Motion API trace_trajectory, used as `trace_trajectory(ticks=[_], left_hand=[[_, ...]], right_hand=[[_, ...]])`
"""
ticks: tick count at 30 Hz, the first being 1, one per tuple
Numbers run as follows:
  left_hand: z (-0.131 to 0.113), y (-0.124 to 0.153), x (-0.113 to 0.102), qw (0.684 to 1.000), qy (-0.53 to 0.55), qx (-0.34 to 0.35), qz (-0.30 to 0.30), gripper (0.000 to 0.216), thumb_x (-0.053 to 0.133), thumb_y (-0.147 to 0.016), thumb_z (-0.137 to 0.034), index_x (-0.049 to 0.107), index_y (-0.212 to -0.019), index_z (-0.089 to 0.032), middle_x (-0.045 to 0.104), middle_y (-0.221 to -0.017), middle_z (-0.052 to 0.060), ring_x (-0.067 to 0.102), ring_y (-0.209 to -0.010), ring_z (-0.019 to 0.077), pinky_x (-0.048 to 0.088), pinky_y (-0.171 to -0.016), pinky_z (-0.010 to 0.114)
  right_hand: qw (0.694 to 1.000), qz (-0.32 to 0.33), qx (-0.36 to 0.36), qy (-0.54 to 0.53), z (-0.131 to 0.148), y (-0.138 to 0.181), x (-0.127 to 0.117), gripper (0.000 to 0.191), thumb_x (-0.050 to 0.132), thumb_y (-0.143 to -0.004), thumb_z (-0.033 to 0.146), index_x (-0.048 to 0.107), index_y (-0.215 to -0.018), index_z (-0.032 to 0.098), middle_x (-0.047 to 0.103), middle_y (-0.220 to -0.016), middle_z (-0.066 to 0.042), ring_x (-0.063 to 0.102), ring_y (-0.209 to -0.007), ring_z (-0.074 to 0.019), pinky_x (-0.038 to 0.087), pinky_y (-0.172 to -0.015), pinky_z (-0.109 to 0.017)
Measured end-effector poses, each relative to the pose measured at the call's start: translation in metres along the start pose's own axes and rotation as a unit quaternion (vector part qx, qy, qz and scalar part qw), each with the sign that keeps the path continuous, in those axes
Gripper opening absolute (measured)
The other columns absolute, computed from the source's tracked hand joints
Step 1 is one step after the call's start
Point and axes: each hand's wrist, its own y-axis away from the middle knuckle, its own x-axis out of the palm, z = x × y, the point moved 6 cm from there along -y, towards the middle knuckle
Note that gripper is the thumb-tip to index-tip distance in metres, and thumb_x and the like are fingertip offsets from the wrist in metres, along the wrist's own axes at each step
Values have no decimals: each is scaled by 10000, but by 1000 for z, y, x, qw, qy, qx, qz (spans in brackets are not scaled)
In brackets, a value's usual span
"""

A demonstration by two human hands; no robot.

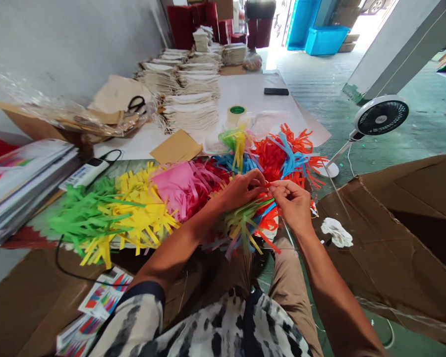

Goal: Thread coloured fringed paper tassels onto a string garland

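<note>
My left hand (245, 189) and my right hand (293, 201) meet over the table's near edge, fingertips pinched close together. A small red bit shows between them. From under the fingers hangs a multicoloured paper tassel (243, 223), its green, yellow, orange and blue strips fanning downward. Its gathered top is partly hidden by my fingers. Just beyond lie red fringed paper strips (269, 156) with blue strips (292, 157) across them. Left of my hands are piles of pink fringe (182, 186), yellow fringe (143, 213) and green fringe (85, 213).
Stacks of white stringed items (193, 104) fill the far table, near a tape roll (237, 114), a black phone-like object (276, 91) and scissors (136, 104). A white fan (382, 116) stands right, above an open cardboard box (405, 218) with crumpled white tissue (336, 232).
</note>
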Motion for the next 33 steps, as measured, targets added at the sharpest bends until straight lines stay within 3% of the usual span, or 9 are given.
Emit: trace_trajectory(ticks=[7, 10, 14, 20, 25, 33], left_hand=[[-2, -1, -1, 996, 75, 14, 51, 351, 716, -945, -492, 653, -1053, -164, 761, -848, 18, 488, -549, 55, 350, -543, 203], [-1, -3, -2, 988, 143, -5, 67, 395, 754, -917, -524, 679, -1056, -162, 771, -889, 43, 572, -601, 82, 411, -567, 220], [2, -5, -5, 979, 186, -34, 79, 454, 799, -880, -556, 714, -1082, -158, 767, -949, 68, 629, -684, 113, 468, -608, 243], [11, -9, -11, 964, 252, -78, 14, 417, 805, -864, -563, 640, -999, -205, 676, -889, 6, 530, -617, 87, 410, -510, 214], [15, -12, -12, 941, 314, -124, -15, 407, 831, -807, -505, 649, -993, -193, 699, -942, 24, 637, -724, 125, 480, -544, 213], [23, -13, -9, 942, 306, -129, -51, 536, 816, -808, -663, 613, -892, -174, 682, -801, 1, 591, -617, 89, 445, -540, 204]], right_hand=[[999, 34, 4, 0, -3, -2, 1, 298, 771, -879, 411, 829, -1110, 232, 639, -687, 32, 470, -589, -121, 372, -571, -284], [1000, 21, 14, -10, -6, -5, 1, 288, 788, -861, 421, 828, -1066, 222, 647, -701, 24, 491, -605, -126, 388, -579, -286], [999, -4, 2, -44, -6, -9, 2, 375, 799, -859, 392, 777, -1195, 226, 537, -640, 70, 473, -596, -126, 448, -645, -299], [999, -15, 4, -30, -5, -10, 3, 405, 795, -863, 422, 744, -1207, 213, 569, -675, 61, 514, -625, -140, 441, -651, -302], [999, -13, -2, -41, 5, -8, 5, 444, 827, -844, 448, 681, -1204, 231, 619, -676, 59, 561, -630, -149, 447, -647, -300], [999, 27, -6, -20, 10, -4, 13, 460, 823, -871, 467, 601, -1228, 280, 559, -672, 79, 474, -586, -136, 370, -586, -296]])
